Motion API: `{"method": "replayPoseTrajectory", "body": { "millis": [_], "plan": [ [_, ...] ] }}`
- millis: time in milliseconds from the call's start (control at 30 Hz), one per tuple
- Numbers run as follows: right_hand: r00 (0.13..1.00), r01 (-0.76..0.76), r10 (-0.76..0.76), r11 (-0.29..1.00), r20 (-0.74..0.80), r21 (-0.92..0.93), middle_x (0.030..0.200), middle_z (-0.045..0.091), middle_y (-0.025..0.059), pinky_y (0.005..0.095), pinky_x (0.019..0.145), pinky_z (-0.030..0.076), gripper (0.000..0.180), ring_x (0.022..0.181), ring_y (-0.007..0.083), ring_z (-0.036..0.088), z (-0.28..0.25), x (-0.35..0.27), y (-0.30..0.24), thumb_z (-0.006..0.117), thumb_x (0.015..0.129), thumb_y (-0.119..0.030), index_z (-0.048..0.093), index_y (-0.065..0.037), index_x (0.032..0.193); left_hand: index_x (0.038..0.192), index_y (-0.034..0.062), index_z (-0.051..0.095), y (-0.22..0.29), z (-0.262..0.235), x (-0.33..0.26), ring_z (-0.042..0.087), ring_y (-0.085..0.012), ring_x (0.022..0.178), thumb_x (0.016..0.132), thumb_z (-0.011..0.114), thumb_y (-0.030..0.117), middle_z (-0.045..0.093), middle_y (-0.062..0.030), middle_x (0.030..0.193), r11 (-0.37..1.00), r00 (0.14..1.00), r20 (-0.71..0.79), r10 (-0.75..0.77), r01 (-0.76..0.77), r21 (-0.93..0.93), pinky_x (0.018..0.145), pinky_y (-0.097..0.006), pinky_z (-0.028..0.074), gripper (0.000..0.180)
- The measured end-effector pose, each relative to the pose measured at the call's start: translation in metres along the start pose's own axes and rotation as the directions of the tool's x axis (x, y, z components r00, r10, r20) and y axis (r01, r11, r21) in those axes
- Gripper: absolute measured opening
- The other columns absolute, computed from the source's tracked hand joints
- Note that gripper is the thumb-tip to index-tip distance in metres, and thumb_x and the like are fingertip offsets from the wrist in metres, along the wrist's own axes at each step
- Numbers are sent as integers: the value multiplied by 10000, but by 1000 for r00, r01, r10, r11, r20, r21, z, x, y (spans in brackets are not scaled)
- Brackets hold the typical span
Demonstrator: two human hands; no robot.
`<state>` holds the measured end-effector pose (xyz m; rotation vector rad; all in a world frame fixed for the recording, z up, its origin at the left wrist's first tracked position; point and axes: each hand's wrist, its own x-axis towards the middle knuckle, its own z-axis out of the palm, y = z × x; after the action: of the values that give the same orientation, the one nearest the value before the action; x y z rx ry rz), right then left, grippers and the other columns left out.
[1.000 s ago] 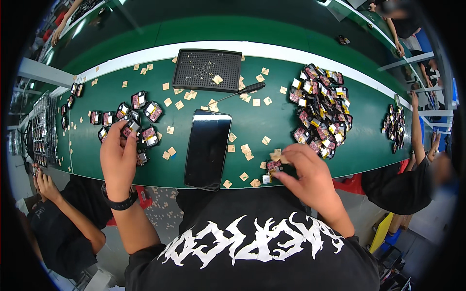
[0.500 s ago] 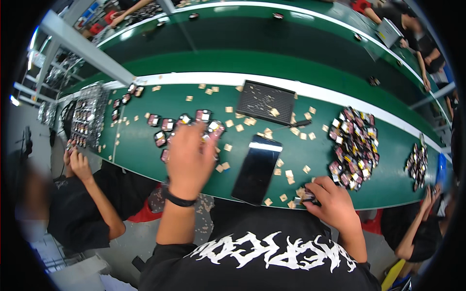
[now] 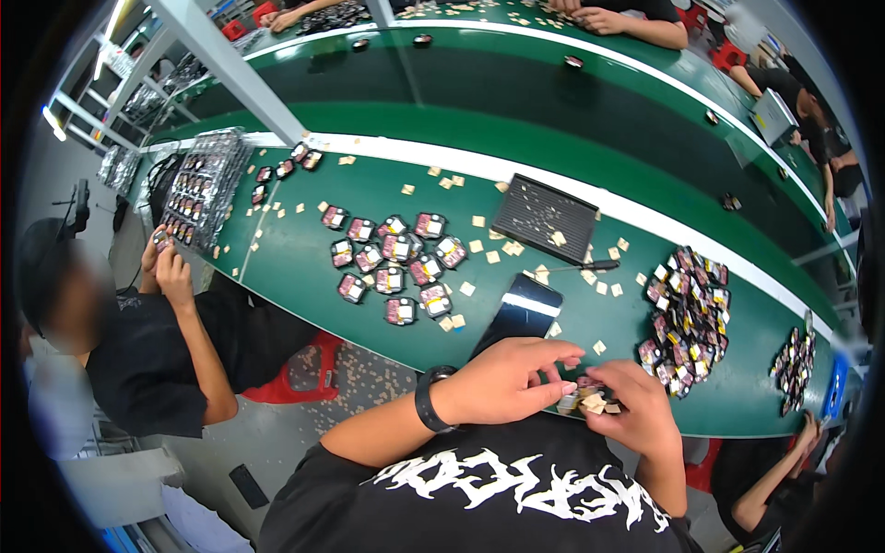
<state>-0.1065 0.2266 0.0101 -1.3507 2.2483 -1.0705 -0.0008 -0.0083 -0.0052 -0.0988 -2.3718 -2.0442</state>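
People (image 3: 152, 373) along green workbenches (image 3: 300, 263) show a factory workshop.

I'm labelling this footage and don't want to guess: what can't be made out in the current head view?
All in the head view:
Small unit between the left hand and right hand: partly covered by them; whether either grips it is unclear.
Black phone: near end hidden by the left hand.
Pile of units: upper ones cover those beneath.
Tiny bits in the black tray: too small to identify.

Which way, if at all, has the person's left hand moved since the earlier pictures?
Yes: the left hand, earlier left of the phone, has moved right, across its near end.
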Motion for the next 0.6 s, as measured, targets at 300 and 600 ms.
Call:
{"method": "replayPoseTrajectory", "body": {
  "millis": [300, 600],
  "plan": [
    [985, 42, -4, 976, -174, 216, 1094, 697, 153, 330, 745, 568, 376, 854, 267, 700, 9, 23, -11, 781, 874, -124, 682, -16, 1219, 1310, -36, 558, -9, 2, 10, 678, -202, 1105, 1011, 572, -39, 675, -131, 1176, 821, 977, 18, -211, 187, -540, 930, -326, 567, 299],
    [835, -401, 525, 378, 164, 834, 911, 714, 69, 212, 576, 500, 147, 669, 65, 600, 24, 26, -32, 568, 1057, -112, 536, 0, 1146, 1255, 20, 541, -2, 9, 23, 662, -118, 976, 1081, 507, 79, 688, -147, 1235, 686, 877, -304, -372, 38, -727, 809, -248, 525, 187]
  ]
}}
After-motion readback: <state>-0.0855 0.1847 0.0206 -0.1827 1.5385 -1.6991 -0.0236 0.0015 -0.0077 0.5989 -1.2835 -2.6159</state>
